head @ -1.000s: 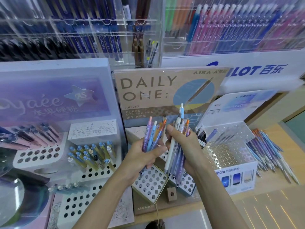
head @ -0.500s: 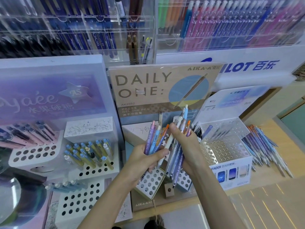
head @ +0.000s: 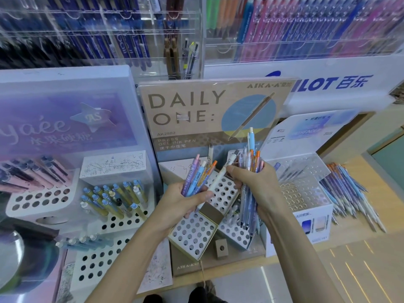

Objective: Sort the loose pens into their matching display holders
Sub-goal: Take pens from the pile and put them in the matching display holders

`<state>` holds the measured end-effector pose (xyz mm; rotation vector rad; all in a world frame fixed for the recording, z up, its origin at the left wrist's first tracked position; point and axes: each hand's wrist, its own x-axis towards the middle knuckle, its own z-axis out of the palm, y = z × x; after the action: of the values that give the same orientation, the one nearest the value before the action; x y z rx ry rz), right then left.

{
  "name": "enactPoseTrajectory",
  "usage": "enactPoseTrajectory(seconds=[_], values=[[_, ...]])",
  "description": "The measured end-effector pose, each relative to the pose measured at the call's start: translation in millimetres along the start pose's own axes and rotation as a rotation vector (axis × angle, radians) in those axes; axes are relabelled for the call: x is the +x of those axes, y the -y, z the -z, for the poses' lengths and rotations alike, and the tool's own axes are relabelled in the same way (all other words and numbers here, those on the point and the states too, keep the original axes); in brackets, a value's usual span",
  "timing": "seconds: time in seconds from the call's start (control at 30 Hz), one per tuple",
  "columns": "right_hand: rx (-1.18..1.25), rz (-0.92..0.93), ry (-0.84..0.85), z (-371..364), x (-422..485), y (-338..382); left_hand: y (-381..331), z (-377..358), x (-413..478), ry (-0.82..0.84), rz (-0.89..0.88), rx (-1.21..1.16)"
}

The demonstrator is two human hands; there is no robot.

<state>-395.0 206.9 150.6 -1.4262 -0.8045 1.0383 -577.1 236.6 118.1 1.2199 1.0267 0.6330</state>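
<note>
Well, in the head view, the left hand grips a small fan of pens while the right hand clutches a bigger bundle and pinches a white pen, all above the perforated holder; loose pens lie heaped on the counter to the right.

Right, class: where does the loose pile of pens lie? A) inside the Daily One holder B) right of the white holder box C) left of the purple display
B: the loose pile of pens lies on the wooden counter, right of the white holder box.
</note>
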Motion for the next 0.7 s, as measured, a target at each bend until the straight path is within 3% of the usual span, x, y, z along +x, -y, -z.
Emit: enactPoseTrajectory(seconds=[0.23, 0.5, 0.7], values=[[0.027, -0.009, 0.092, -6, -3, -5, -4, -7, 11, 0.061, -0.041, 0.026], [-0.072, 0.07, 0.0, -5, 4, 0, -9, 6, 17, 0.069, -0.079, 0.213], [-0.179, 0.186, -0.195, -9, 10, 0, -5, 14, 18, -0.206, -0.094, 0.037]])
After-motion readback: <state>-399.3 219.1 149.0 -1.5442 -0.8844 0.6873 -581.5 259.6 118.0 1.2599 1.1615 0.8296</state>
